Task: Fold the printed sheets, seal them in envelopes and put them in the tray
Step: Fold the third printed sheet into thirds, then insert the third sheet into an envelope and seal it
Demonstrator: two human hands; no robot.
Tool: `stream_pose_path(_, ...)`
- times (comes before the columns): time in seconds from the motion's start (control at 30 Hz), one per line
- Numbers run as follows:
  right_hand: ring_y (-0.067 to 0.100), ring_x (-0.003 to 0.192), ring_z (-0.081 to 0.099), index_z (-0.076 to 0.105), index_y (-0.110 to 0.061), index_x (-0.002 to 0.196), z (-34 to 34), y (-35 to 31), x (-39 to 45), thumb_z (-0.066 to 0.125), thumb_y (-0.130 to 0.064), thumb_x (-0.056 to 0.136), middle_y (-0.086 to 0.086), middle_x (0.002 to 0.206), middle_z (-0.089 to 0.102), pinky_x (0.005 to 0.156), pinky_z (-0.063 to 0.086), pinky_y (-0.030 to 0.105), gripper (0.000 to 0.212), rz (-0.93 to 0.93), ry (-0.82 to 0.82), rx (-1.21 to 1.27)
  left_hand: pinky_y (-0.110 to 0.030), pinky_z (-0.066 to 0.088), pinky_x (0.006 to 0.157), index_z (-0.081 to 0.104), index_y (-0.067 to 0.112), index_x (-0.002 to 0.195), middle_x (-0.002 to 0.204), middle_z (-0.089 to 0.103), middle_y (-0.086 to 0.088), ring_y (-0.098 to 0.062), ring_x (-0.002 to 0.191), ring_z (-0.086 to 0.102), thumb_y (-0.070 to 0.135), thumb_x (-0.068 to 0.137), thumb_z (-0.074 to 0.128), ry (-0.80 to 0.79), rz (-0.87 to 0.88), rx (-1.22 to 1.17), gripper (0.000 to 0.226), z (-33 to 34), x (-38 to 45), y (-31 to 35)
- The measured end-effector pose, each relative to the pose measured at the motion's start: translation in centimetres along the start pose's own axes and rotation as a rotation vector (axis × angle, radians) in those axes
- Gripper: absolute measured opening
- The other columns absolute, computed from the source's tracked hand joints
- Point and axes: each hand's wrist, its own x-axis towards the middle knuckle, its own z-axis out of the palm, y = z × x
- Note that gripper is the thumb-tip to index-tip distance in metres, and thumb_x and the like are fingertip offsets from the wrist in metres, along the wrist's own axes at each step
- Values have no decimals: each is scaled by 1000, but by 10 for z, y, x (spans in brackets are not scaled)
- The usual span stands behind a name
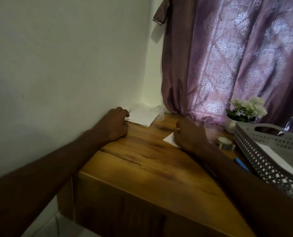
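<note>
A stack of white envelopes or sheets [143, 117] lies in the far left corner of the wooden table [142, 161], against the wall. My left hand [115, 124] grips its near left edge with curled fingers. My right hand [189, 136] rests with curled fingers on a white folded sheet [168, 138] lying mid-table; only the sheet's left corner shows. A grey perforated tray [255, 151] with handle cut-outs stands at the right, and a white paper [277, 158] lies inside it.
A roll of clear tape [225, 142] sits just left of the tray and a blue pen [241, 165] lies nearer me beside it. White flowers in a small vase [246, 111] stand behind the tray. A purple curtain [227, 57] hangs at the back; a white wall borders the left.
</note>
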Motion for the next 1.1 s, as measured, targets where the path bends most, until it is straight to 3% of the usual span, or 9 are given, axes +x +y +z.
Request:
stream_pose_path(0.1, 28, 101, 62, 67, -14, 103, 1, -7, 9, 54, -27, 94, 8, 112, 62, 91, 49, 46, 21, -117, 238, 42, -37, 42, 104, 55, 9, 139, 138, 56, -9, -26, 127, 50, 19, 99, 56, -22, -6, 13, 41, 1, 1, 1)
stream_pose_path(0.17, 26, 95, 61, 70, -14, 98, 3, -21, 13, 54, -28, 95, 7, 105, 60, 82, 51, 43, 21, -187, 263, 78, -38, 44, 105, 55, 11, 140, 139, 56, -10, -26, 128, 50, 22, 101, 53, -47, -16, 16, 41, 2, 1, 1)
stream_pose_path(0.37, 26, 120, 52, 67, -16, 127, 15, -79, 39, 48, -43, 103, 9, 131, 53, 98, 49, 47, 41, -233, 91, 79, -39, 45, 104, 56, 11, 140, 139, 58, -10, -26, 126, 54, 23, 101, 53, -46, -22, -4, 41, 0, 1, 3)
stream_pose_path(0.57, 31, 131, 42, 63, -15, 127, 35, -109, 59, 50, -49, 101, 12, 140, 46, 108, 40, 53, 45, -99, -56, 19, -40, 46, 106, 44, 9, 150, 142, 55, -12, -29, 128, 53, 20, 99, 56, -6, -9, -40, 54, 3, 2, 0)
stream_pose_path(0.7, 26, 117, 55, 68, -22, 112, 41, -105, 63, 65, -42, 93, 5, 126, 58, 102, 48, 50, 28, -73, -15, 224, -39, 45, 106, 42, 10, 151, 144, 54, -12, -29, 130, 52, 21, 99, 59, 18, -7, -51, 56, 4, 3, 2)
stream_pose_path(0.8, 18, 96, 62, 68, -22, 95, 37, -103, 59, 70, -30, 90, -2, 102, 67, 89, 55, 45, 10, -97, 12, 344, -39, 44, 108, 43, 10, 150, 144, 54, -13, -29, 130, 51, 22, 101, 58, 39, -5, -70, 52, 3, 2, 4)
stream_pose_path(0.9, 15, 84, 65, 67, -22, 88, 30, -100, 51, 69, -18, 91, -5, 87, 67, 73, 56, 33, 5, -123, 82, 429, -37, 43, 106, 48, 10, 146, 141, 56, -12, -26, 128, 52, 26, 105, 53, 182, 47, -103, 44, -1, -1, 5)
stream_pose_path(1.0, 10, 80, 65, 70, -18, 88, 17, -91, 40, 71, -12, 91, -5, 88, 68, 57, 50, 13, 7, -145, 120, 629, -35, 44, 101, 55, 11, 139, 133, 60, -8, -23, 122, 53, 33, 109, 45, 290, 91, -163, 38, -5, -5, 8)
stream_pose_path(1.1, 12, 91, 69, 74, -14, 98, -4, -75, 25, 76, -8, 88, -4, 96, 71, 74, 58, 20, 11, -193, 106, 932, -35, 49, 88, 62, 16, 122, 111, 65, -2, -19, 101, 57, 39, 111, 36, 378, 166, -242, 37, -11, -10, 12)
